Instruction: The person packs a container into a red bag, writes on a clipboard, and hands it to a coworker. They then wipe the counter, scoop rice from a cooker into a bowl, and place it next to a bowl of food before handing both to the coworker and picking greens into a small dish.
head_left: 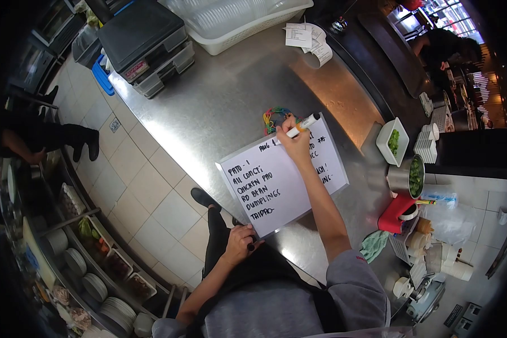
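A whiteboard with a list handwritten in black lies tilted on the steel counter. My right hand is closed around a white marker with a black end, near the top edge of the board beside the date line. The forearm covers part of the right column of writing. At the board's lower left corner, my left hand is closed on a small black marker cap, its fingers against the corner. Just beyond the board sits a tangle of coloured rubber bands.
The steel counter carries black-lidded containers, a white basket of clear plastic lids and paper receipts. To the right are a tub of chopped greens and a metal pot. Other people stand at left and far right.
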Available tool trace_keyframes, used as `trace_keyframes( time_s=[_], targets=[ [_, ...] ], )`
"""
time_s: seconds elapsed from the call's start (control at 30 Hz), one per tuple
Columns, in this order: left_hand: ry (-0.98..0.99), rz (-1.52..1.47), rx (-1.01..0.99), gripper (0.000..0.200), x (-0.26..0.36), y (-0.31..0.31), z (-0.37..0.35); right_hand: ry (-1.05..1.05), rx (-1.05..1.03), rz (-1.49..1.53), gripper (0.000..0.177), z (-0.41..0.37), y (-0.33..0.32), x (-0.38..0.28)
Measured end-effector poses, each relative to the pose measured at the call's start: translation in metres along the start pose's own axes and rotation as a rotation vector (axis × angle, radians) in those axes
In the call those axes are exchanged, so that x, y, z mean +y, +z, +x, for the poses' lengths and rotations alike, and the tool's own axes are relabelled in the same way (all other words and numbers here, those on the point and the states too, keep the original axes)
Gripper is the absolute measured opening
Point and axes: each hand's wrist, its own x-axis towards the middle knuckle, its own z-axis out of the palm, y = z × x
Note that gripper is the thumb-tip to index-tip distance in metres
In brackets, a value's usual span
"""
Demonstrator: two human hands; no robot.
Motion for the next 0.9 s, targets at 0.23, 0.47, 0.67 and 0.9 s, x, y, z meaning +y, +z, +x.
trace_keyframes(
  time_s=[0.23, 0.47, 0.67, 0.9],
  targets=[
    [-0.017, -0.019, 0.036, 0.049, -0.003, 0.006, -0.008, 0.152, 0.055, 0.373, 0.027, 0.020, -0.005, -0.014],
    [-0.031, 0.041, 0.032, 0.049, 0.005, -0.001, 0.001, 0.175, -0.249, 0.383, 0.019, 0.099, 0.067, -0.063],
    [-0.075, 0.014, 0.032, 0.047, 0.008, -0.002, -0.001, 0.485, -0.715, 0.644, 0.021, 0.020, 0.142, -0.109],
    [-0.072, 0.026, 0.113, 0.046, 0.012, -0.010, 0.007, 0.632, -0.730, 0.454, 0.028, -0.076, 0.049, -0.101]
  ],
)
